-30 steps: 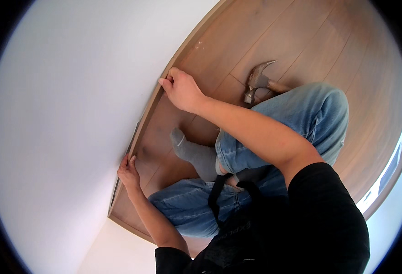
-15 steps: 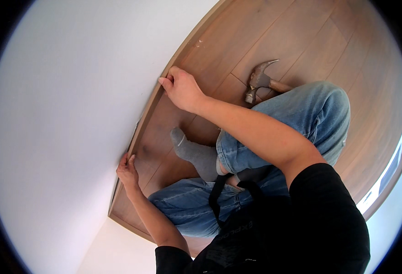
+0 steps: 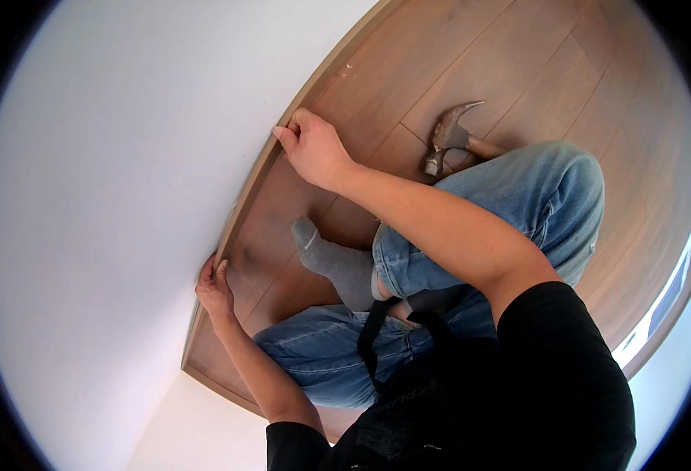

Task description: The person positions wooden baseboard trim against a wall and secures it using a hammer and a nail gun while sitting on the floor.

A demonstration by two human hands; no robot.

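Observation:
A long brown wooden baseboard (image 3: 250, 188) runs along the foot of the white wall. My left hand (image 3: 216, 289) pinches its top edge near the corner, with the thumb on the room side and the fingers toward the wall. Farther along, my right hand (image 3: 314, 151) grips the same board, its thumb at the top edge and its fingers curled, partly hidden. Between my two hands the board lies close against the wall. A claw hammer (image 3: 449, 137) with a worn metal head rests on the floor beyond my right forearm, its handle partly covered by my knee.
Wood plank flooring (image 3: 510, 71) spreads to the right. My bent legs in jeans (image 3: 518, 188) and a grey-socked foot (image 3: 334, 263) take up the floor beside the board. Another wall (image 3: 204, 420) meets the white wall (image 3: 118, 196) at the near left corner.
The dark gap between baseboard and wall near my left hand has narrowed. My left hand has shifted slightly toward the wall, and my right hand slightly away along the board. The hammer stays put.

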